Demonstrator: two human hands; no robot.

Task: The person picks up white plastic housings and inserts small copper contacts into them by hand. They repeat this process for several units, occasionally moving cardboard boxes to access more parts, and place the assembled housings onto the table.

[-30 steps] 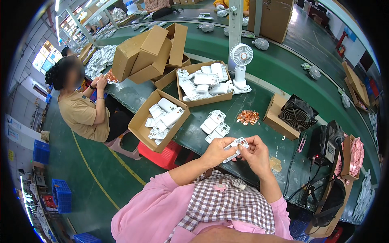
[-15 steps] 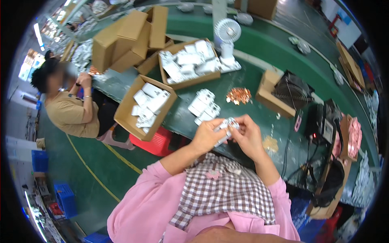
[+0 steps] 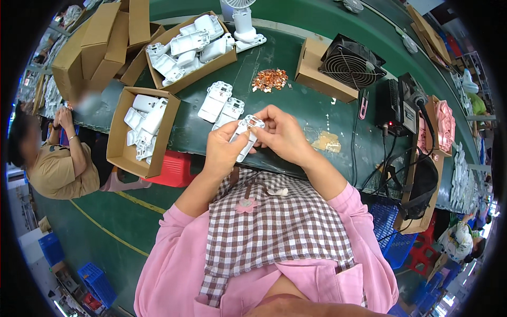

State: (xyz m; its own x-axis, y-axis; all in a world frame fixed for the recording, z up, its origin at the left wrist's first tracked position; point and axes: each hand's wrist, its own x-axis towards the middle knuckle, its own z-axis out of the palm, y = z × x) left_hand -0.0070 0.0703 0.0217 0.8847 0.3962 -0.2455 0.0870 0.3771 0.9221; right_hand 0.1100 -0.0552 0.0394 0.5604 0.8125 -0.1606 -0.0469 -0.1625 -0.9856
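Note:
A white plastic housing (image 3: 243,150) is held upright in front of my body, over the near edge of the table. My left hand (image 3: 221,150) grips its lower part, thumb across its face. The thumb and fingers of my right hand (image 3: 285,136) are closed on its upper end; whether a small part is also pinched there is hidden. Just beyond my hands, two similar white housings (image 3: 215,102) lie on the green table (image 3: 203,138). Farther off is a heap of small copper-coloured pieces (image 3: 270,80).
Left stand an open carton (image 3: 168,126) and a farther carton (image 3: 196,72), both with white housings. A small white fan (image 3: 244,26) is at the back. Right are a black fan (image 3: 353,62), pink-handled tool (image 3: 364,105) and black corded device (image 3: 390,105). A co-worker (image 3: 63,164) sits left.
My view has turned, so the table and its things sit farther left and higher. Both hands stay on the housing, which now shows more of its front.

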